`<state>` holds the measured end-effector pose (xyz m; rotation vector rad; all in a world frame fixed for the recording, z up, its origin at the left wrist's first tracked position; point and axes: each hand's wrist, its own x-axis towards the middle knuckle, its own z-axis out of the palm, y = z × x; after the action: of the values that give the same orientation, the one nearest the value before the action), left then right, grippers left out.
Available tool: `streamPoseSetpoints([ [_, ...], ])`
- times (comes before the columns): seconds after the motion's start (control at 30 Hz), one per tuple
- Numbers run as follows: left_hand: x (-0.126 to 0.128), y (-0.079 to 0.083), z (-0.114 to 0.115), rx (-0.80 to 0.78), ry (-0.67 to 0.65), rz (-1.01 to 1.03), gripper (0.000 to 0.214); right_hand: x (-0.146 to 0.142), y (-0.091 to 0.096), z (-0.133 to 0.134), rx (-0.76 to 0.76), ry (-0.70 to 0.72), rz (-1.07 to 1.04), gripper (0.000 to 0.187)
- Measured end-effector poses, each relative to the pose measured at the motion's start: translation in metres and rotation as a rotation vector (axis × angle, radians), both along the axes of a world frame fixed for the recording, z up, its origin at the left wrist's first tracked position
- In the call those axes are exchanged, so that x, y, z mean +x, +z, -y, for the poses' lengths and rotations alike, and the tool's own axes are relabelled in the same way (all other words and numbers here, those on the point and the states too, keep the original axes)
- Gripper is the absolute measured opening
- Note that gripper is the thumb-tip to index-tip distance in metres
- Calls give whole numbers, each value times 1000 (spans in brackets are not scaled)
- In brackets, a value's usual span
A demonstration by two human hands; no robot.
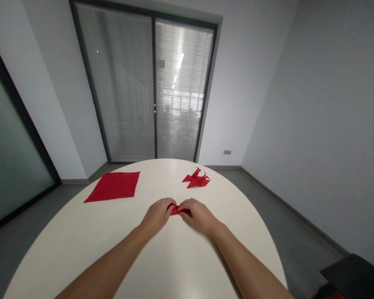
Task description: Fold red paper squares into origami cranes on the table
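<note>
A small folded piece of red paper lies on the white round table, mostly covered by my hands. My left hand is curled over its left side, fingers pinching it. My right hand closes over its right side, fingers pressed on the paper. The two hands almost touch each other. Only a narrow red strip shows between them.
A flat stack of red paper sheets lies at the far left of the table. Folded red paper cranes sit at the far middle. Behind stands a glass door with blinds. A dark chair corner shows at bottom right.
</note>
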<state>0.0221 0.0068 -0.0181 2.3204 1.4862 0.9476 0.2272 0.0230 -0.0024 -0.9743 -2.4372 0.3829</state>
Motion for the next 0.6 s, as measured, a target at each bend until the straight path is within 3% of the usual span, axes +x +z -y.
streamPoseSetpoints([
  [0.4, -3, 2, 3, 46, 35, 71, 19, -3, 3, -1, -30, 55, -147, 28],
  [0.6, -4, 5, 5, 147, 60, 35, 15, -3, 1, -1, -137, 65, -253, 31],
])
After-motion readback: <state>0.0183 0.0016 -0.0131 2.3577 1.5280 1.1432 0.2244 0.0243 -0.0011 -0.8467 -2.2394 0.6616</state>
